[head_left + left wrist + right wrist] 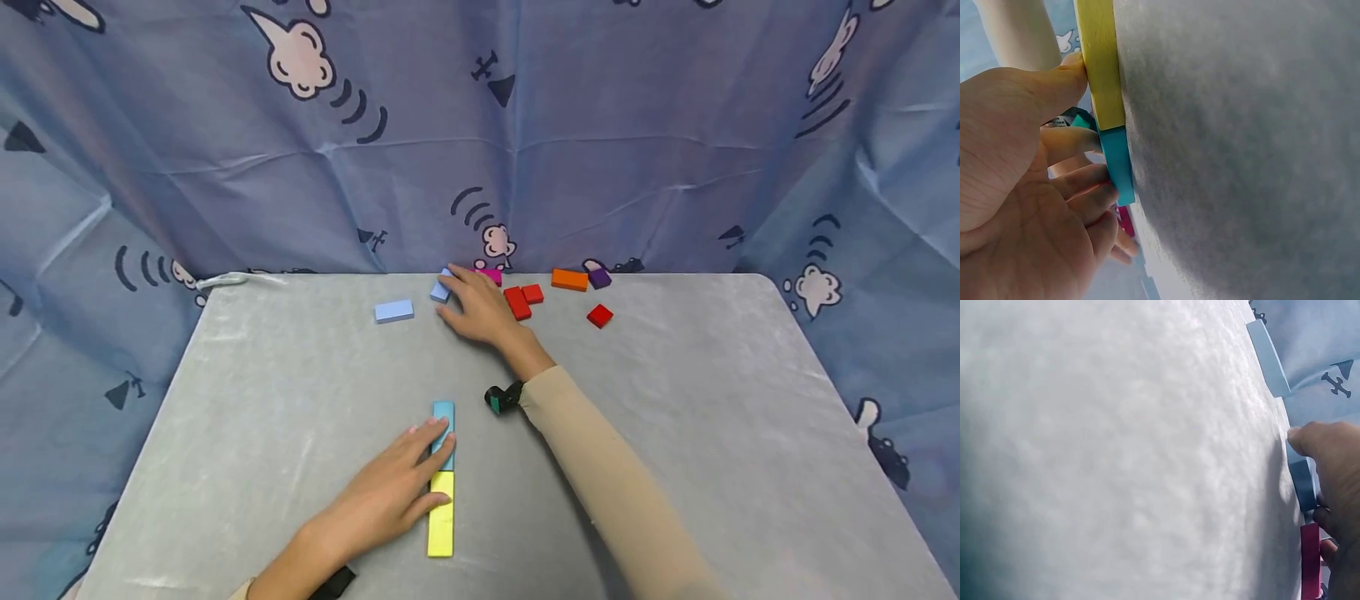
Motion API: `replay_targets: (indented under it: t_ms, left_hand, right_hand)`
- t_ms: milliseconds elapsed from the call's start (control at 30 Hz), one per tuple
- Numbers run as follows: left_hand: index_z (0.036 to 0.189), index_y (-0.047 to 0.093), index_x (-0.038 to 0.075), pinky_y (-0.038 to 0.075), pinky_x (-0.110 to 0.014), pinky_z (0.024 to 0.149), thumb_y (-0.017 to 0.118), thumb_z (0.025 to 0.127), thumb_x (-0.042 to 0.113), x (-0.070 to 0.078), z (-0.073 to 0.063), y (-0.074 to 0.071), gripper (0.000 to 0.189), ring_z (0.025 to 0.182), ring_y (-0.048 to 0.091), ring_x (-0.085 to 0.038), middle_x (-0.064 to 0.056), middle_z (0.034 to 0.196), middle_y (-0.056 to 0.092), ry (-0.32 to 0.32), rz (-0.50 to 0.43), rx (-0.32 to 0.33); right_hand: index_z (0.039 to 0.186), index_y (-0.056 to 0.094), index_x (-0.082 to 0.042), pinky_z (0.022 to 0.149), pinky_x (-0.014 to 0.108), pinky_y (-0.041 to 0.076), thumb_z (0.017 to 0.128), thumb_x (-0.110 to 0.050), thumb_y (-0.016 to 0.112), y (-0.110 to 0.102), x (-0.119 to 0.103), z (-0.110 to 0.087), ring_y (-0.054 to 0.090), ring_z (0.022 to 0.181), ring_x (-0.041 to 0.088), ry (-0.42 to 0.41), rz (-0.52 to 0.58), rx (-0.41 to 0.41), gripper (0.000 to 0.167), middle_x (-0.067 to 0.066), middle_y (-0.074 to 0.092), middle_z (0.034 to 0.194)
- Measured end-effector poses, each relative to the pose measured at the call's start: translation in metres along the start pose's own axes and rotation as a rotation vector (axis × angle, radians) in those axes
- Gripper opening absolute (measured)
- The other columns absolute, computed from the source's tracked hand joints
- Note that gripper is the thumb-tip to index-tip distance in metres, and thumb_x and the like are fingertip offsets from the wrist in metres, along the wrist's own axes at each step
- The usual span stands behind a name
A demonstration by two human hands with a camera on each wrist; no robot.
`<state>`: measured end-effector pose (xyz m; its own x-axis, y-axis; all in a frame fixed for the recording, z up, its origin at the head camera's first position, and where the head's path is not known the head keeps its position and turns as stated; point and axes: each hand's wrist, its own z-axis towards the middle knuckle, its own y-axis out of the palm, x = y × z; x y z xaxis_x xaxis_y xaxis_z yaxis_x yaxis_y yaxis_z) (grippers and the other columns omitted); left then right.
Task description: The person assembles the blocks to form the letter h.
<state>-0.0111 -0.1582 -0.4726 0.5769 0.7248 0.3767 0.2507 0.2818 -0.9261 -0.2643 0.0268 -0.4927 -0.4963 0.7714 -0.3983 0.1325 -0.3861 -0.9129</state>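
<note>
My left hand (390, 483) lies over two blocks placed end to end on the table. Its thumb touches the yellow block (441, 533), and its extended fingers rest on the sky-blue block (443, 410). The left wrist view shows the yellow block (1100, 62) meeting the blue one (1117, 165). At the back of the table, my right hand (483, 310) has thumb and fingers at opposite sides of a small periwinkle-blue block (439, 292). In the right wrist view this block (1302, 484) sits between thumb and fingers, partly hidden by the thumb.
Left of my right hand is a longer periwinkle block (393, 312). A magenta block (491, 276), red blocks (517, 303), an orange block (570, 279), a purple block (599, 277) and a single red block (600, 316) lie rightward. A patterned curtain (420, 167) hangs behind the table.
</note>
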Motion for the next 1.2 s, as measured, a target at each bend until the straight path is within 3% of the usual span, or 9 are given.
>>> replay_targets:
  t_ms: [567,833,1033,1200]
  left_hand:
    - [0.158,0.048,0.003,0.033,-0.047,0.132,0.066,0.104,0.041,0.0,-0.001,0.003,0.068,0.159,0.038,-0.033,-0.016,0.17,0.039,-0.014,-0.012,-0.007]
    - [0.158,0.047,0.002,0.033,-0.048,0.132,0.066,0.104,0.04,-0.001,0.0,0.002,0.068,0.159,0.038,-0.033,-0.018,0.17,0.039,-0.002,-0.01,-0.002]
    - [0.158,0.048,0.003,0.034,-0.047,0.132,0.066,0.104,0.04,-0.001,0.001,0.0,0.068,0.159,0.038,-0.032,-0.017,0.17,0.039,0.014,-0.009,-0.001]
    - [0.157,0.05,0.002,0.037,-0.048,0.13,0.068,0.104,0.039,0.0,0.0,-0.001,0.067,0.157,0.041,-0.033,-0.016,0.169,0.041,0.024,-0.009,0.029]
  right_hand:
    - [0.147,0.064,-0.011,0.134,0.047,0.032,0.103,-0.043,0.066,0.003,-0.007,0.0,0.051,0.151,0.031,0.009,-0.104,0.018,0.054,0.013,0.054,0.161]
    - [0.138,0.071,-0.008,0.138,0.046,0.021,0.102,-0.035,0.071,0.003,-0.008,0.002,0.059,0.144,0.026,0.011,-0.099,0.071,0.045,0.013,0.066,0.149]
    - [0.144,0.065,-0.008,0.138,0.045,0.021,0.098,-0.03,0.073,-0.004,-0.01,-0.006,0.059,0.14,0.029,0.024,-0.068,0.05,0.051,0.013,0.067,0.143]
    - [0.143,0.068,-0.011,0.129,0.045,0.041,0.099,-0.035,0.072,-0.008,-0.014,-0.012,0.059,0.138,0.03,0.021,-0.016,0.006,0.05,0.013,0.063,0.146]
